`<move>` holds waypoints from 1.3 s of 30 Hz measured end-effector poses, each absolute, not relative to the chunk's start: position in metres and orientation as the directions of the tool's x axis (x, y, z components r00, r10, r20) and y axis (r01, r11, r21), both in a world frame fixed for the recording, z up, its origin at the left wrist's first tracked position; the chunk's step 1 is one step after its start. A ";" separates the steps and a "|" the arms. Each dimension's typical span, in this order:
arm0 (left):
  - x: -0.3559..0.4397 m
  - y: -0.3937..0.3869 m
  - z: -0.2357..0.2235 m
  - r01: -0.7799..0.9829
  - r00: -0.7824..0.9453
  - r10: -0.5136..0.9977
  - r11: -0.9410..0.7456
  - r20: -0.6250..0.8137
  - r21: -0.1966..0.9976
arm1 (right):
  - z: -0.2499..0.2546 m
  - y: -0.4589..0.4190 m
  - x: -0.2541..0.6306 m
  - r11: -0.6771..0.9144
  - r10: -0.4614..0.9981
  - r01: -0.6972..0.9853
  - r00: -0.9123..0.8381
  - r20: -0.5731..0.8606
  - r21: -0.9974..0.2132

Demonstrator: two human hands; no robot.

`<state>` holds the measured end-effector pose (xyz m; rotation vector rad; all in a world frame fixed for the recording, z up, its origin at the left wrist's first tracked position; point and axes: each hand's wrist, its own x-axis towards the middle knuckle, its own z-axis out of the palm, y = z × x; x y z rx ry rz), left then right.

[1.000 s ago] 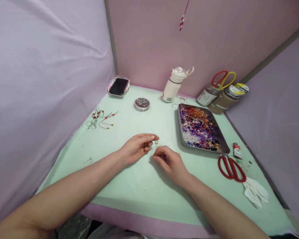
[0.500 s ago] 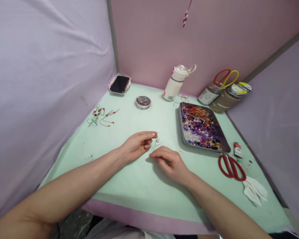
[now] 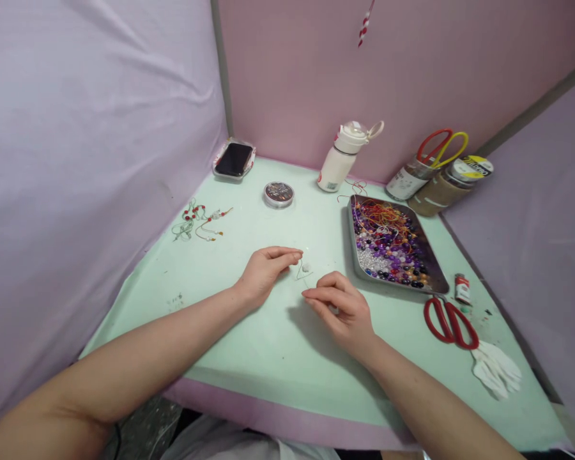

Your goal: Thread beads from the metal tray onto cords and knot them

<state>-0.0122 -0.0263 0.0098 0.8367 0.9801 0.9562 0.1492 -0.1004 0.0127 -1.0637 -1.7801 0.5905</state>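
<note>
Between my hands runs a thin dark cord (image 3: pixel 298 271), bent in a loose loop. My left hand (image 3: pixel 267 273) pinches one part of it between thumb and fingertips, just above the table. Lower and to the right, my right hand (image 3: pixel 347 314) is closed, thumb against index finger, at the other part of the cord. A small whitish piece (image 3: pixel 306 268) shows beside the cord; whether it hangs on the cord or lies on the table, I cannot tell.
A metal tray (image 3: pixel 438 285) of beads and tangled threads lies right, with red-handled scissors (image 3: pixel 453 322) and a white glove (image 3: pixel 496 370) nearer. Behind stand a bottle (image 3: pixel 336 167), a round case (image 3: pixel 278 195) and a phone (image 3: pixel 234 160). Beaded cords (image 3: pixel 199 220) lie left.
My right hand has lifted and moved slightly right, its fingertips farther from the left hand. The left fingers have closed in, and the cord between the hands now bends more visibly.
</note>
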 end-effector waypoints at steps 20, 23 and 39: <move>-0.009 -0.037 0.013 0.005 0.353 0.929 -0.117 0.107 0.993 | 0.005 -0.087 0.148 -0.241 0.970 -0.058 -0.044 -0.239 -0.969; -0.009 -0.037 0.013 0.018 0.354 0.926 -0.143 0.127 0.990 | 0.006 -0.086 0.148 -0.264 0.964 -0.094 -0.045 -0.261 -0.960; -0.015 -0.033 0.017 0.136 0.525 0.815 -0.367 0.247 0.920 | 0.005 -0.086 0.149 -0.317 0.948 -0.119 -0.046 -0.314 -0.941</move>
